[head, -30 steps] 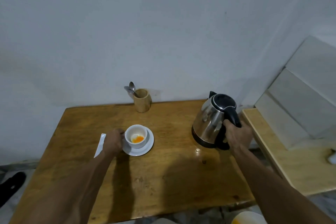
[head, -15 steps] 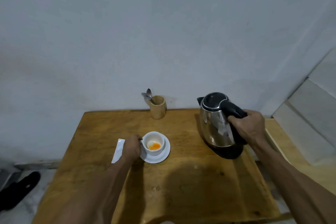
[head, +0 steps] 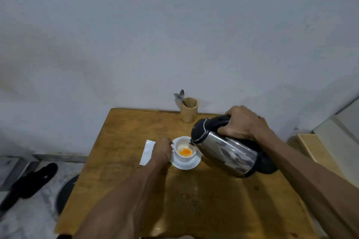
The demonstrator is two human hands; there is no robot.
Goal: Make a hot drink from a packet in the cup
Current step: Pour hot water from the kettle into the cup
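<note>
A white cup [head: 182, 158] with orange powder [head: 185, 152] in its bottom stands on a white saucer [head: 189, 165] on the wooden table [head: 194, 200]. My left hand [head: 161, 151] grips the cup's handle on its left side. My right hand [head: 241, 123] holds the black handle of a steel kettle [head: 225, 150], which is tilted to the left with its spout over the cup's right rim. A white packet [head: 147, 152] lies flat on the table just left of my left hand.
A wooden holder [head: 188, 109] with spoons [head: 179, 96] stands at the table's back edge by the wall. The kettle's black base [head: 269, 164] sits behind the kettle. A second wooden surface [head: 318, 153] lies to the right. A black sandal [head: 29, 183] lies on the floor at left.
My right hand lifted the kettle off its base, carried it left and tipped its spout over the cup. My left hand stayed on the cup's handle.
</note>
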